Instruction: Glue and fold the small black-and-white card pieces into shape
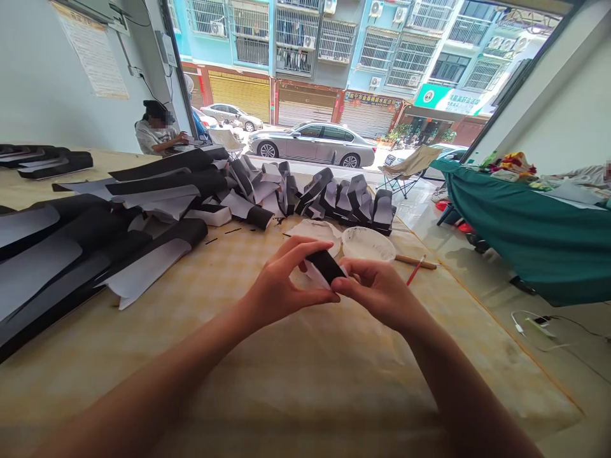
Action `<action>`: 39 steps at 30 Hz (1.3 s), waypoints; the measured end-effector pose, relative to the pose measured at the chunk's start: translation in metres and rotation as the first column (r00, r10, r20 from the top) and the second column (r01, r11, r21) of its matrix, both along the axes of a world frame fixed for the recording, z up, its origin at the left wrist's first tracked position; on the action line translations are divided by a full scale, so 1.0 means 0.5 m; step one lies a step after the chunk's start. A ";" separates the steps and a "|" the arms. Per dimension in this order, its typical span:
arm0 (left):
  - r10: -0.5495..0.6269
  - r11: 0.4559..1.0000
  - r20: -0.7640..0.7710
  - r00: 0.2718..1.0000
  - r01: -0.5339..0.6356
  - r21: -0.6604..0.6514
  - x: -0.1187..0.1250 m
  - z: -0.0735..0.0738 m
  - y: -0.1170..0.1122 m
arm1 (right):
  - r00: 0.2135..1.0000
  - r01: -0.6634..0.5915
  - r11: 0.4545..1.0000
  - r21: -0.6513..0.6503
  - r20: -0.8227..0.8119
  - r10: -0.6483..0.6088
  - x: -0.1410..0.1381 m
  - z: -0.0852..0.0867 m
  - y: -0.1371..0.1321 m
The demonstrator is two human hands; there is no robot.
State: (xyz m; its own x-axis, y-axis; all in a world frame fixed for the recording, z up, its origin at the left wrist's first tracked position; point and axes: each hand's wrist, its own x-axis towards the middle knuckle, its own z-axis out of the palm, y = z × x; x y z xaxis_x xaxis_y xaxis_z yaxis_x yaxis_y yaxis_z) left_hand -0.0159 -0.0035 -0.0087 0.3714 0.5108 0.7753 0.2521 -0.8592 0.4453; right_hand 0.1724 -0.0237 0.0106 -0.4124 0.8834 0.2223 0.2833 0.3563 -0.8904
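Observation:
Between my two hands, above the middle of the table, is a small piece of black-and-white folded paper (326, 266), black on its upper face and white beneath. My left hand (286, 273) grips its left end, with the index finger along the top and the thumb below. At its right end my right hand (375, 286) pinches the edge between thumb and fingers. Just beyond the hands lie a round white plate (368, 244) and a white sheet (317, 234). A wooden-handled tool (415, 261) and a red pencil (415, 270) rest right of the plate.
Large black-and-white curled sheets (153, 254) pile up on the left of the checked tablecloth (229, 381). Folded black-and-white paper pieces (334, 197) crowd the far edge. A green-draped table (520, 229) stands at right. Another person (160, 130) sits beyond the far left.

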 end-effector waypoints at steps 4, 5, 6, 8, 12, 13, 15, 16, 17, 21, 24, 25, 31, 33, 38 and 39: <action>-0.005 0.992 0.034 0.999 0.010 -0.126 0.000 0.009 -0.008 | 0.996 0.079 0.993 0.093 0.035 -0.083 -0.001 -0.001 0.000; -0.007 0.984 0.028 1.000 0.012 -0.178 0.000 0.010 -0.009 | 0.995 0.085 0.988 0.130 0.050 -0.092 -0.001 -0.001 0.000; -0.004 0.973 0.014 1.000 0.008 -0.231 0.000 0.012 -0.010 | 0.993 0.084 0.981 0.174 0.069 -0.097 -0.001 -0.002 -0.001; -0.004 0.949 -0.010 1.000 0.001 -0.314 0.001 0.013 -0.011 | 0.988 0.079 0.959 0.273 0.105 -0.112 -0.002 -0.007 0.000; -0.033 0.933 0.062 0.998 0.053 -0.356 0.005 0.013 -0.010 | 0.986 0.164 0.911 0.379 -0.043 -0.159 -0.007 -0.023 0.008; -0.032 0.935 0.098 0.995 0.065 -0.349 0.007 0.012 -0.011 | 0.978 0.201 0.906 0.373 -0.125 -0.166 -0.010 -0.027 0.010; -0.018 0.938 0.162 0.987 0.072 -0.340 0.011 0.010 -0.013 | 0.945 0.261 0.904 0.339 -0.280 -0.168 -0.018 -0.031 0.011; -0.014 0.934 0.184 0.983 0.079 -0.350 0.013 0.008 -0.014 | 0.927 0.281 0.904 0.323 -0.336 -0.168 -0.022 -0.032 0.011; -0.018 0.923 0.196 0.981 0.091 -0.373 0.015 0.005 -0.015 | 0.912 0.296 0.904 0.308 -0.374 -0.171 -0.026 -0.032 0.009; -0.065 0.837 0.170 0.983 0.146 -0.527 0.024 -0.003 -0.016 | 0.899 0.334 0.891 0.308 -0.388 -0.203 -0.038 -0.033 0.003; -0.039 0.817 0.203 0.978 0.148 -0.557 0.027 -0.005 -0.015 | 0.896 0.357 0.879 0.316 -0.383 -0.226 -0.040 -0.036 0.003; -0.020 0.824 0.234 0.972 0.148 -0.546 0.027 -0.004 -0.015 | 0.892 0.379 0.867 0.324 -0.378 -0.249 -0.039 -0.037 0.004; -0.015 0.817 0.247 0.969 0.154 -0.556 0.021 -0.007 -0.011 | 0.914 0.403 0.831 0.384 -0.217 -0.344 -0.036 -0.034 0.003; 0.002 0.804 0.191 0.982 0.112 -0.584 0.020 -0.008 -0.011 | 0.922 0.387 0.833 0.396 -0.200 -0.333 -0.037 -0.034 0.002; 0.064 0.866 0.140 0.988 0.015 -0.499 0.022 -0.001 -0.014 | 0.934 0.358 0.811 0.462 -0.166 -0.318 -0.041 -0.035 0.000; 0.066 0.874 0.135 0.989 0.008 -0.485 0.022 0.000 -0.014 | 0.936 0.351 0.794 0.496 -0.149 -0.320 -0.041 -0.034 0.000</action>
